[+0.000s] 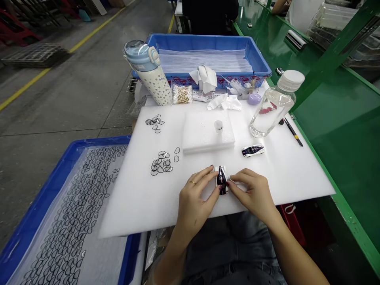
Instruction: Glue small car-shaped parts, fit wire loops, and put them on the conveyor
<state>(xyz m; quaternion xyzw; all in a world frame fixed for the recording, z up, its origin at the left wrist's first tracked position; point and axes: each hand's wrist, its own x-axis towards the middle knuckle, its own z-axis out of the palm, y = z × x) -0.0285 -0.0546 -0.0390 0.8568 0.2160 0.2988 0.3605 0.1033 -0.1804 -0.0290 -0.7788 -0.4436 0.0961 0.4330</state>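
Just below and right of the centre of the frame, a small dark-and-white toy car point(221, 181) rests on the white foam board point(139, 206), its long side running up and down the picture. The left hand point(197, 194) has it pinched at its left side, thumb at the lower end and fingertips higher up. The right hand point(252, 192) meets the car's right edge with the tip of the thumb, fingers curled close by (a pale bit shows between them, too small to identify), and I cannot tell whether this hand is gripping anything. A second toy car point(253, 150) lies sideways on the board, up and to the right of the first. Near the centre, a small clear cup point(218, 126) stands on a foam block point(202, 134), and to the block's left lie two loose clusters of thin black rings point(162, 163). Right of the block is a tilted-looking clear bottle point(270, 109), with tweezers point(293, 132) just beyond it. A dotted flask point(154, 81) stands at the board's upper left edge, next to a pack of cotton swabs point(182, 95). At the lower left, a blue tray point(67, 160) holds many rows of similar black rings.
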